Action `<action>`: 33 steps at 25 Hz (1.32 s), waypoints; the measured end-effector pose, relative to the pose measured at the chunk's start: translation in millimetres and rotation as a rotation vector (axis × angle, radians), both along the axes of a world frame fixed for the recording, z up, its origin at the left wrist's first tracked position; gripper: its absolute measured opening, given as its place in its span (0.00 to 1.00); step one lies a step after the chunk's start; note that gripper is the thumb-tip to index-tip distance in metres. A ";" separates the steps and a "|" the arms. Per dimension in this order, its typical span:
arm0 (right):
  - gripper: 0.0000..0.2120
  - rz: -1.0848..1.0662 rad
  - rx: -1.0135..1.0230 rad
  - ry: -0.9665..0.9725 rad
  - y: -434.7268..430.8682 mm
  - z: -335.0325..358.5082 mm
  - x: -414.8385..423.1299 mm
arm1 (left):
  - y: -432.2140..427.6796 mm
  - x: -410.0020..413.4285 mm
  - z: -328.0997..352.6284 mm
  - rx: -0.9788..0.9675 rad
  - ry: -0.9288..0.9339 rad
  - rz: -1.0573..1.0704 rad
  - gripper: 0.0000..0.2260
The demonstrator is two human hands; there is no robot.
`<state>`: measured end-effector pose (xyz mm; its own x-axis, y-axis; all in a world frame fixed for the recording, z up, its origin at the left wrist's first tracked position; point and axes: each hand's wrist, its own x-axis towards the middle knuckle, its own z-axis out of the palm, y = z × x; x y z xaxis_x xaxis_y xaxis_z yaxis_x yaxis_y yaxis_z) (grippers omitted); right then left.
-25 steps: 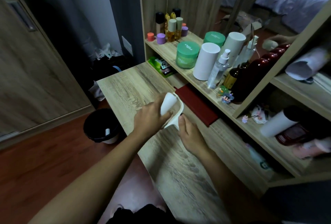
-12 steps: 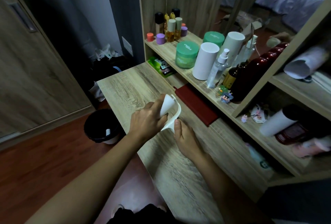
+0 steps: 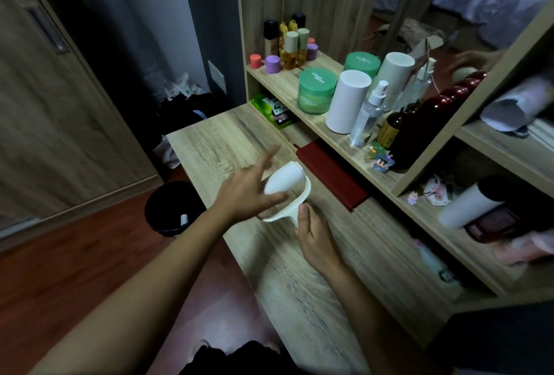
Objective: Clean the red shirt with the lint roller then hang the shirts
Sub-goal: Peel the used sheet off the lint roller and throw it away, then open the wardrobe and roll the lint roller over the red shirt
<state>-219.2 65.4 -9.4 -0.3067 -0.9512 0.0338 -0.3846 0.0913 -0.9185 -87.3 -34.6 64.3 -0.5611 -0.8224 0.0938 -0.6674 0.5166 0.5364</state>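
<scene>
A white lint roller with a curved white frame is held just above the wooden desk. My right hand grips its handle from below. My left hand lies against the roll's left side with the fingers spread and blurred, the thumb under the roll's near end. No shirt is in view.
A dark red flat case lies on the desk by the shelf. The shelf holds a white cylinder, green jars, a spray bottle and small bottles. A black bin stands on the floor left of the desk.
My left hand has loosened from a wrap around the roll to spread fingers beside it. The roller has shifted slightly toward me and tilted, still held by my right hand.
</scene>
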 end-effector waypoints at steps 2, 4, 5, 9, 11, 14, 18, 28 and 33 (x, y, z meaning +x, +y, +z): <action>0.22 -0.055 0.025 -0.063 -1.0 -6.0 -3.5 | -14.3 8.3 7.7 -0.006 0.354 0.296 0.25; 0.19 -0.096 0.033 -0.100 -1.7 -6.3 -6.0 | -20.7 15.7 13.3 -0.236 0.380 0.549 0.16; 0.17 -0.107 0.030 -0.111 -2.8 -3.9 -5.7 | -17.3 15.6 13.6 -0.352 0.352 0.475 0.13; 0.25 -0.129 -0.006 -0.086 -11.2 7.7 -3.3 | 12.1 9.2 -12.7 -0.808 0.080 -0.403 0.13; 0.26 -0.129 -0.014 -0.061 -14.4 9.7 -3.3 | 9.5 12.4 -19.0 -0.801 -0.044 -0.447 0.17; 0.22 -0.102 0.003 -0.085 -15.9 13.9 -0.2 | -7.7 24.1 -4.4 -0.306 0.066 0.118 0.29; 0.23 -0.082 -0.017 -0.119 -29.9 19.4 14.0 | -12.0 41.4 4.7 -0.271 0.133 0.064 0.27; 0.13 0.115 -0.059 0.056 -142.3 55.4 143.3 | -109.1 195.2 18.3 -0.334 -0.025 0.390 0.30; 0.14 0.126 -0.096 0.041 -222.7 66.5 252.1 | -178.5 312.0 35.4 -0.378 -0.219 0.434 0.34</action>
